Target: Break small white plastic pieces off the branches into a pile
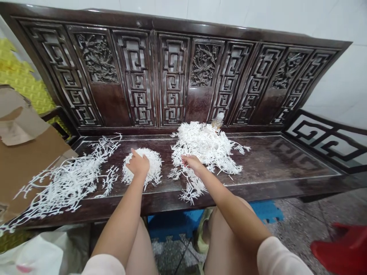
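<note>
My left hand (138, 164) rests on a small round pile of white needle-like pieces (155, 168), with its index finger and thumb spread apart. At the front left edge of a larger heap of white branched sprigs (203, 139), my right hand (192, 162) has its fingers pinched together. A white branched sprig (191, 187) hangs or lies just below those fingertips and seems to be held by them; its upper end is partly hidden. Off to the left lies a long tangle of bare-looking white stems (71, 181), with a few loose ones beside it.
The dark wooden bench (275, 164) has a carved backrest (199, 103) and a side arm (329, 141). Behind the big heap stands a small clear bottle (218, 120). Cardboard (31, 168) is at left, a white bag (37, 252) below, a red stool (344, 248) at right.
</note>
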`<state>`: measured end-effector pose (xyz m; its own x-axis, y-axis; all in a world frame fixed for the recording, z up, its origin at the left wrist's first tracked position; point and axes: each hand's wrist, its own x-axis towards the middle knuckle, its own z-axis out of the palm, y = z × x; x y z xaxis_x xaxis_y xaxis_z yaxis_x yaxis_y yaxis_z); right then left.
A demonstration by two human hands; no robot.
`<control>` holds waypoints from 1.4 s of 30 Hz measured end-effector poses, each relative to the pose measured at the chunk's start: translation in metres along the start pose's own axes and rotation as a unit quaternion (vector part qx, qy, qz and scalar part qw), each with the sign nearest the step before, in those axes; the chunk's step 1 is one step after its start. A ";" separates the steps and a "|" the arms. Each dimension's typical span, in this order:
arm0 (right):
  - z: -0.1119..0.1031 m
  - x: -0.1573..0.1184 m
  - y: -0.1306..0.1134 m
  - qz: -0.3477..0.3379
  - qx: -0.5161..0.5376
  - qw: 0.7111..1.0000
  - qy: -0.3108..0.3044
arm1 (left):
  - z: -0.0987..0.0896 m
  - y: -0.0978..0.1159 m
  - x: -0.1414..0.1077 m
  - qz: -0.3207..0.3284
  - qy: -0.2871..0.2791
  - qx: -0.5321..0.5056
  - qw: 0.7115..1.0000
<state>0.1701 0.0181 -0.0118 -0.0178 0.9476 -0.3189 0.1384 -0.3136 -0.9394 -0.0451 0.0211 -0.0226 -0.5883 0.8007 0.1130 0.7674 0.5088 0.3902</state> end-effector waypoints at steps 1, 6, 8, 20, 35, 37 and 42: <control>0.000 0.000 0.000 -0.002 0.001 1.000 -0.002 | -0.001 0.002 -0.001 -0.002 0.014 -0.010 1.000; 0.003 -0.001 -0.002 -0.012 -0.004 1.000 -0.010 | -0.006 0.005 -0.002 0.038 -0.010 -0.052 0.998; 0.005 -0.001 -0.002 -0.014 -0.003 1.000 -0.011 | -0.007 0.009 -0.007 0.132 -0.089 -0.087 0.983; 0.013 -0.001 0.005 -0.092 0.034 0.995 -0.019 | 0.004 0.047 -0.060 0.327 -0.312 -0.233 0.861; -0.044 0.011 -0.005 0.014 0.074 0.995 0.066 | -0.016 0.015 -0.018 0.211 -0.147 -0.083 0.963; -0.037 0.006 -0.010 0.018 0.134 0.991 -0.001 | -0.006 -0.001 -0.001 0.128 -0.149 -0.018 0.980; -0.026 -0.006 -0.024 -0.012 0.247 0.966 -0.073 | 0.006 -0.007 0.000 0.050 -0.064 0.029 0.996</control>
<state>0.1927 0.0217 0.0158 -0.1599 0.9475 -0.2768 -0.3536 -0.3168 -0.8801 -0.0494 0.0197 -0.0311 -0.4745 0.8798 0.0302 0.8358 0.4395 0.3290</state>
